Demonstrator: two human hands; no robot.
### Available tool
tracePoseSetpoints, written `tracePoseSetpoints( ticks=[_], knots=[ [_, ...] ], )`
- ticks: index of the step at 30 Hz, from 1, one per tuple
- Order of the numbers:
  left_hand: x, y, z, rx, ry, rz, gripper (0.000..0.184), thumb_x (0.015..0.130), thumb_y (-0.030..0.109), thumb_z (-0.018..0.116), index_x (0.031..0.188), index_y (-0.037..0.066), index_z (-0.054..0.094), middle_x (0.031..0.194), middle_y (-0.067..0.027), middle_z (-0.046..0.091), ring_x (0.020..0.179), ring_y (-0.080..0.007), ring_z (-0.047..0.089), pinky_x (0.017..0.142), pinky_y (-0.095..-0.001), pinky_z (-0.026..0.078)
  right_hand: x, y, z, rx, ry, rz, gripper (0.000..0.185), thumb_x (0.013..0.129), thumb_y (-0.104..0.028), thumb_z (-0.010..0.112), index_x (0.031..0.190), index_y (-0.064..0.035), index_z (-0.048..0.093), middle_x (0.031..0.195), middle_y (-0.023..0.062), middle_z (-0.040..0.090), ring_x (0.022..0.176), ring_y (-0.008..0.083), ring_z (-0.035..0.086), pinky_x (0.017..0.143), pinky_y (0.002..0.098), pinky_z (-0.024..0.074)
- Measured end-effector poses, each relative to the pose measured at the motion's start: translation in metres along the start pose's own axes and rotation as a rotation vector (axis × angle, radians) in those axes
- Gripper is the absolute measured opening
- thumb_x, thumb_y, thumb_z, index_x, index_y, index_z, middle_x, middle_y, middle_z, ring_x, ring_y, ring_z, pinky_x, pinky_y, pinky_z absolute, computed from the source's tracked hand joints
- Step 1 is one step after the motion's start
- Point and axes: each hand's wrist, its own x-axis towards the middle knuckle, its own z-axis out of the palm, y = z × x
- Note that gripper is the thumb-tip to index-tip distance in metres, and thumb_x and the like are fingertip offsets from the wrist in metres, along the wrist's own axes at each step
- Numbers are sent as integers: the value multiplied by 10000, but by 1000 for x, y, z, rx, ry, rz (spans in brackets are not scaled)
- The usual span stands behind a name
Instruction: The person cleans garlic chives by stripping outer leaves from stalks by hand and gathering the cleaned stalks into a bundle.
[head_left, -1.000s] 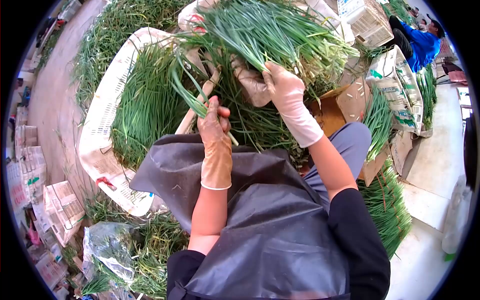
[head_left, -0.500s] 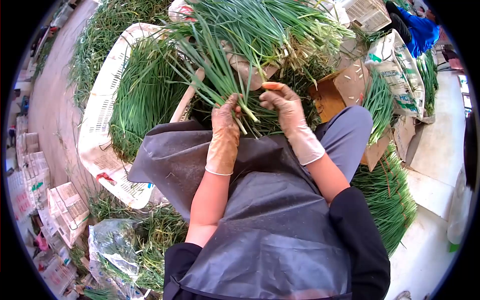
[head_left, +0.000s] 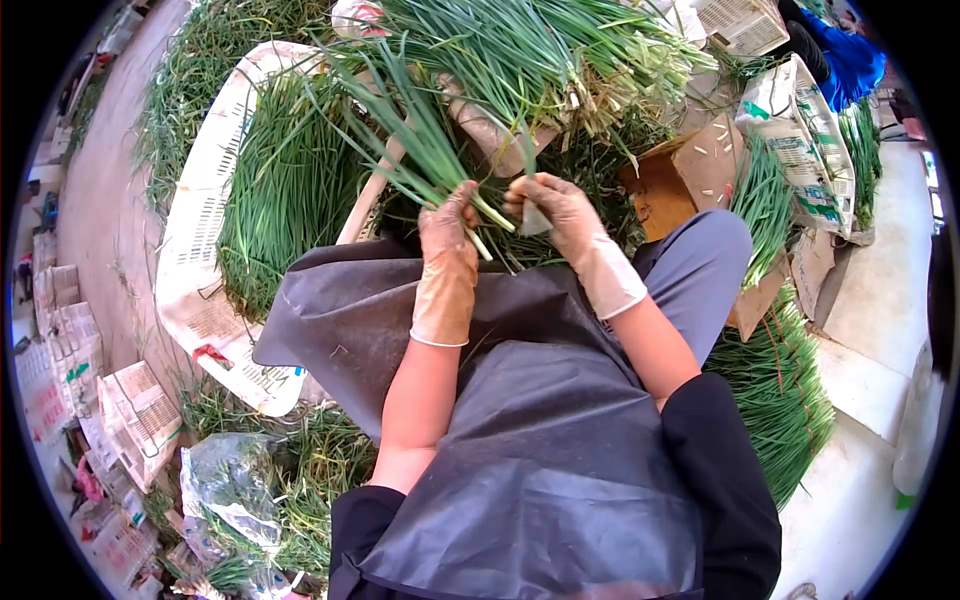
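My left hand, in a stained thin glove, is closed round a small bunch of chives. Their long green leaves point up and left, and the pale cut ends stick out below the fingers. Just to the right, my right hand, also gloved, has its fingers pinched together on a single chive stalk, whose green part rises above the fingers. Something pale and translucent hangs below those fingertips; I cannot make out what it is. The two hands are apart, above the dark apron on my lap.
A large heap of chives lies ahead. At left, a white plastic basket holds more chives. An open cardboard box and a tied bundle are at right. Loose leaves and a plastic bag lie lower left. A person in blue is at upper right.
My right hand has turned and dropped slightly, its fingers closing in nearer to the left hand. The left hand keeps the bunch in almost the same place.
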Motion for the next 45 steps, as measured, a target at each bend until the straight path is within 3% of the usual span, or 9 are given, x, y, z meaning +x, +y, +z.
tracePoseSetpoints(
  ticks=[4,6,13,16,28,33,37,40,45],
  knots=[
    [7,16,-2,-51,77,109,200,742,-22,666,845,39,505,653,-9,524,450,-74,433,387,-189,329,-16,-15,-64,-1031,-136,186,286,786,-231,628,989,-32,601,806,118,630,777,249,619,716,348,490],
    [3,9,5,36,54,94,201,740,-22,665,860,37,516,662,-12,525,458,-80,432,393,-198,325,-30,-3,-57,-1985,310,-457,430,750,-301,640,1085,-43,561,961,186,606,916,324,583,780,398,464],
    [-2,1,11,-74,-47,-73,246,814,251,660,914,58,544,703,-3,522,501,-69,453,422,-192,357,0,15,17,-1423,149,-631,246,830,-261,586,970,-58,581,710,147,614,669,287,621,626,366,477],
    [-7,-4,13,-4,-49,-109,269,822,306,641,900,58,571,729,5,543,498,-58,456,437,-182,358,-6,7,13,-492,-58,-36,298,911,-289,489,811,-36,613,584,41,539,517,106,484,512,267,404],
    [-12,-7,15,161,-121,55,210,847,225,603,916,26,595,884,-89,640,743,-146,608,673,-251,469,-9,15,5,-500,221,-414,151,866,-141,573,812,-5,613,722,3,589,646,61,488,620,206,407],
    [-13,27,10,-91,-141,126,199,923,250,470,983,62,502,831,-131,640,541,-144,558,484,-255,447,-10,5,-58,-1998,44,62,283,781,-303,565,900,-55,633,864,137,630,856,296,613,730,358,491],
    [-8,16,8,-168,-163,-107,273,930,340,445,1030,91,498,587,-8,476,417,-74,345,405,-216,266,20,-78,2,-1821,861,-867,358,825,-411,563,1015,-107,566,796,104,599,741,265,607,667,372,489],
    [-15,19,13,-178,-206,-182,369,911,399,467,1039,57,516,532,42,354,400,-61,284,400,-210,222,65,-109,4,-1862,744,-437,307,842,-367,543,960,-88,594,841,115,637,770,296,612,683,402,478],
    [-15,24,16,-194,-234,-147,196,865,226,592,953,50,581,517,60,290,388,-53,258,389,-211,211,55,-109,-1,-1705,769,-918,197,821,-302,550,869,-130,634,792,99,637,721,300,605,656,381,472]
  ],
)
